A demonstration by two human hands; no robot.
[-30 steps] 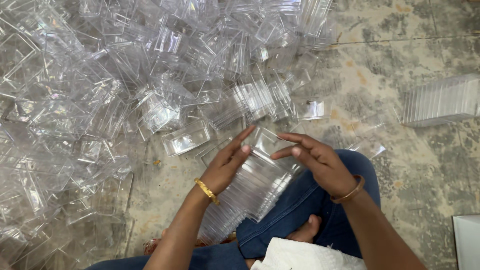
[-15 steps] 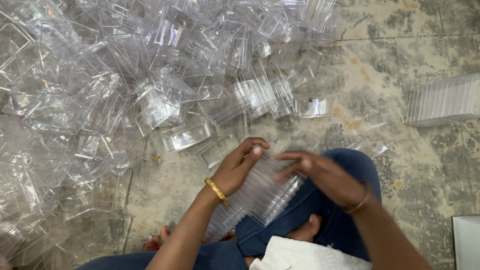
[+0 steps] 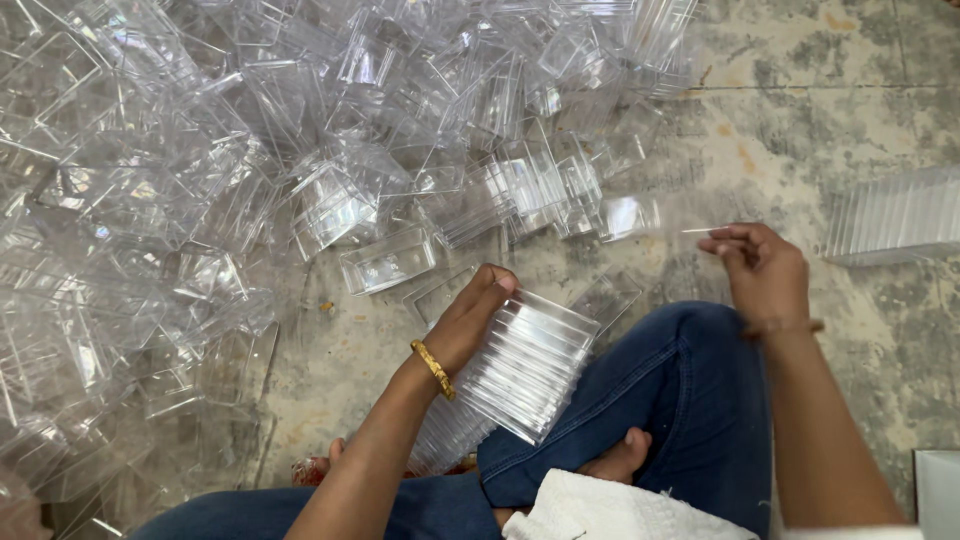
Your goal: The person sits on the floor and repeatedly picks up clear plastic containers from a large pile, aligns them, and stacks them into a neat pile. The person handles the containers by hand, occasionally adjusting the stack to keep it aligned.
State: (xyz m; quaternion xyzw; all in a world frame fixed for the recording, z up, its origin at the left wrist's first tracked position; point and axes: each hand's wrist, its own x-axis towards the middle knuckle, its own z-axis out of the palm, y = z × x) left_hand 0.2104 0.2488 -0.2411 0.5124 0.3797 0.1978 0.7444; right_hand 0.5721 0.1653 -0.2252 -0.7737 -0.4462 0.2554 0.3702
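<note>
Clear nested trays in left hand, seemingly empty.

Bright, even daylight; glare on clear plastic, sharp focus

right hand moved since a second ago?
Yes. The right hand left the clear plastic tray stack on the lap and swung out right, toward the separate clear stack on the stone floor.

A single head-worn camera looks steeply down, close over the lap, onto the floor ahead.
</note>
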